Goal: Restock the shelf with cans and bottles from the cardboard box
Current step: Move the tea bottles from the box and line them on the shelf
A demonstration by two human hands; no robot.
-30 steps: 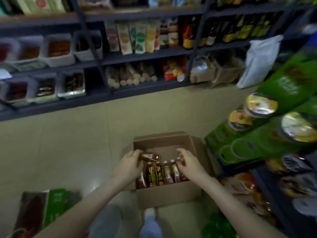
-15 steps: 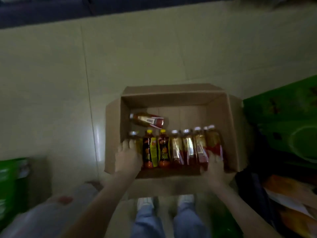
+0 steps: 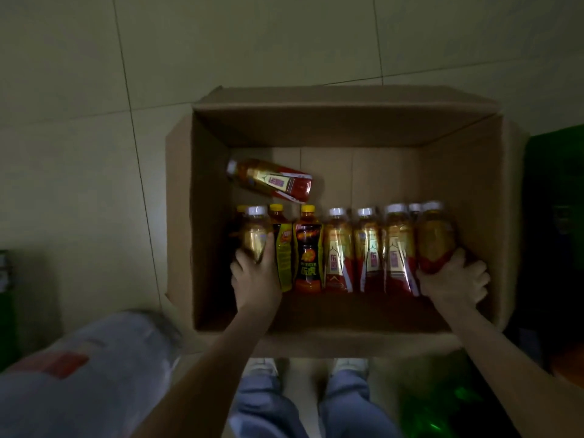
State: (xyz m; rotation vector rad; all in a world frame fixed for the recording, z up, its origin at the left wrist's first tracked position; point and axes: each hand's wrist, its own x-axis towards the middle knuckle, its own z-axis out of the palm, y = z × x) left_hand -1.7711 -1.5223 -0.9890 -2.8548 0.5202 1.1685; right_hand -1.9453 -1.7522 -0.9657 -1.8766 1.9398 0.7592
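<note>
- Fingers (image 3: 237, 263) of the left hand (image 3: 256, 281) curl round the leftmost white-capped bottle (image 3: 255, 238); the right hand (image 3: 452, 279) clasps the rightmost bottle (image 3: 436, 241)
- both bottles stand in a row along the near side of the cardboard box (image 3: 316, 128); six white caps and three yellow caps show there
- one loose bottle (image 3: 271, 181) lies on its side behind the row
- the box sits on a pale tiled floor (image 3: 252, 42); two shoes (image 3: 260, 366) show at its near edge; the light is dim
</note>
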